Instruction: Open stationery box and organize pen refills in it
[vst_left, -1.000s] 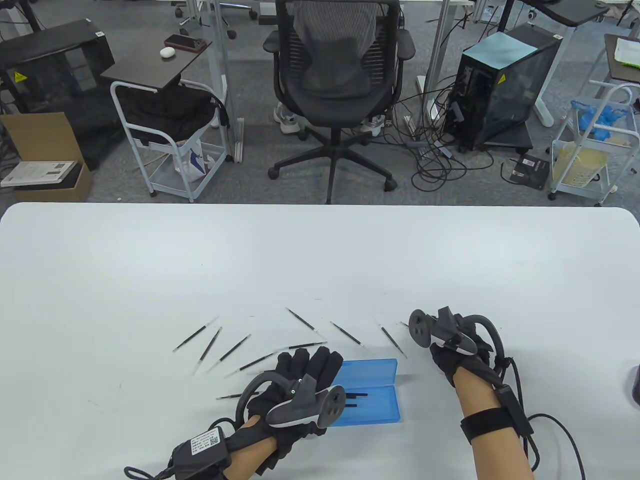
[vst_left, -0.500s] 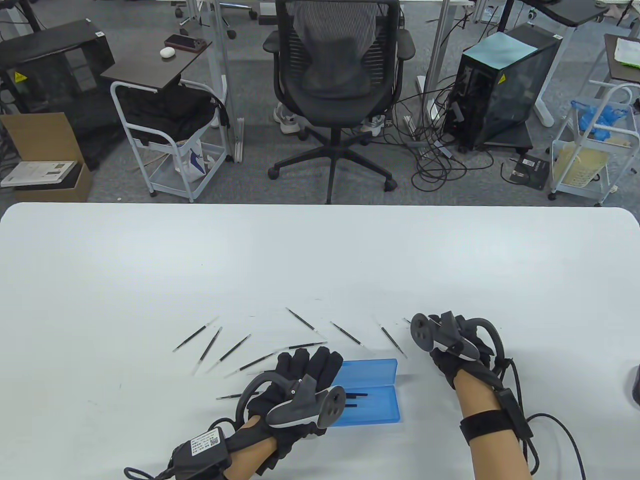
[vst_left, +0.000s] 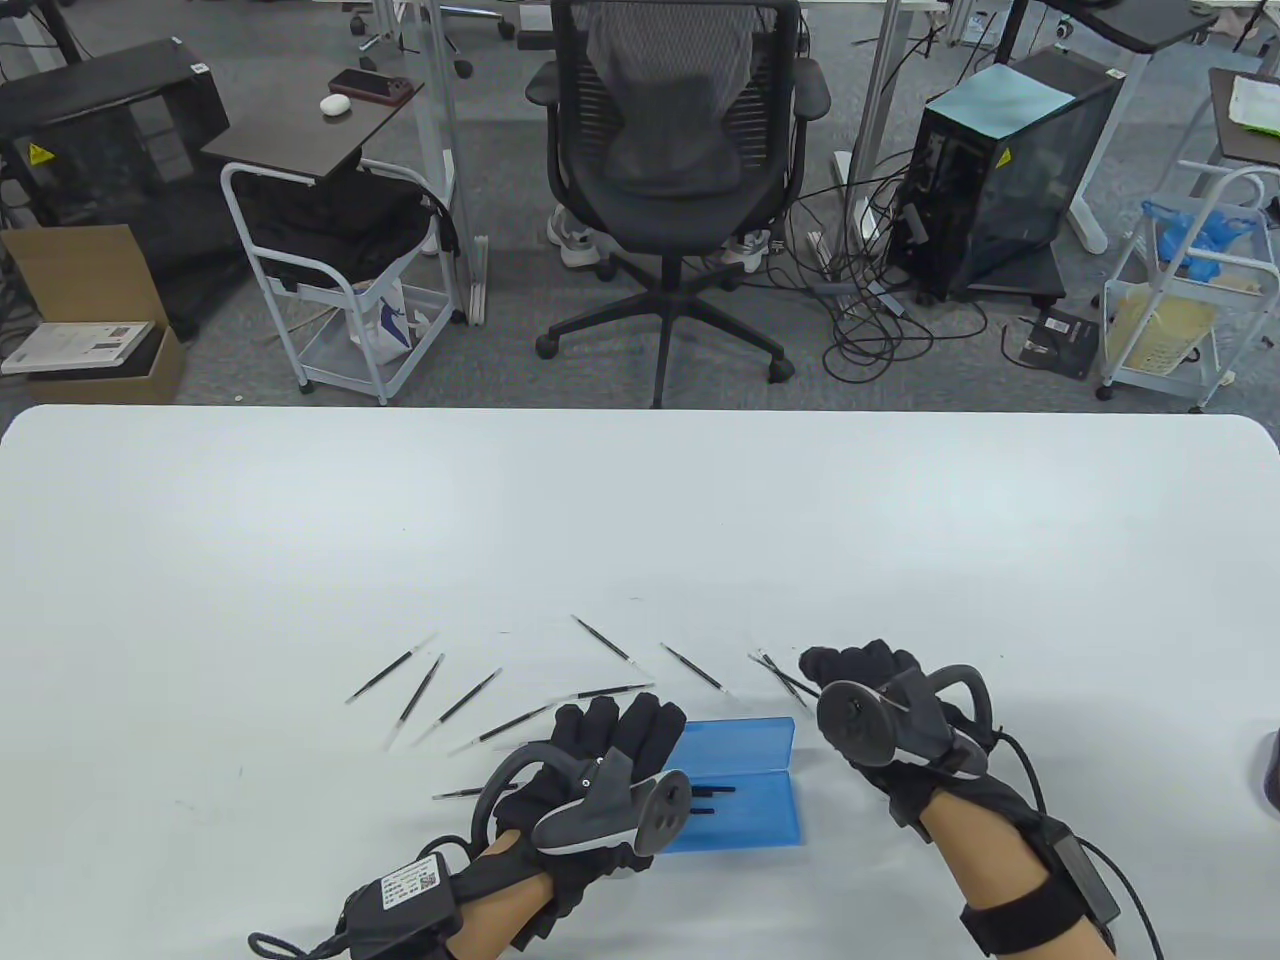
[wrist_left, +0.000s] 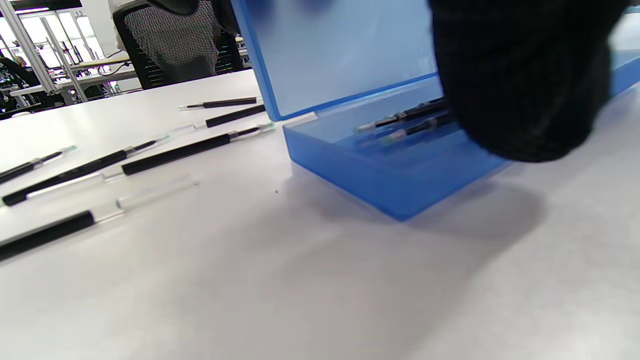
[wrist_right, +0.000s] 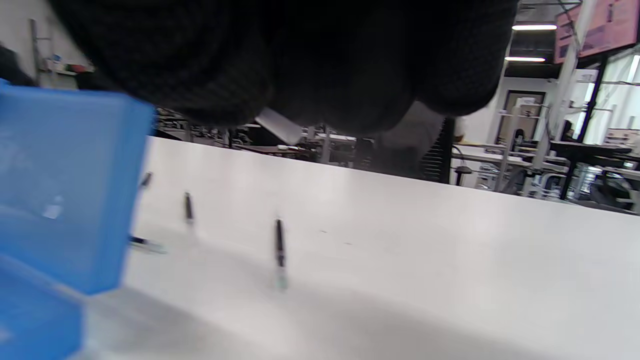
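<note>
The blue stationery box (vst_left: 750, 815) lies open near the table's front edge, its lid (wrist_left: 340, 55) raised. My left hand (vst_left: 625, 722) holds the lid's left end, fingers behind it and thumb (wrist_left: 515, 75) in front. Two or three pen refills (wrist_left: 405, 122) lie inside the base. My right hand (vst_left: 832, 668) hovers just right of the box, fingers curled, pinching a thin refill (vst_left: 783, 673) that points left. That one crosses over another refill (vst_left: 800, 700) lying on the table. Several more loose refills (vst_left: 470, 695) fan out to the left and behind the box.
The white table (vst_left: 640, 500) stretches bare beyond the refills. A loose refill (vst_left: 470, 792) lies beside my left wrist. An office chair (vst_left: 680, 150), carts and computer cases stand on the floor past the far edge.
My right hand has pulled back toward me and turned, lifting a refill from the table's right side and bringing it left toward the box. The left hand and box have not moved.
</note>
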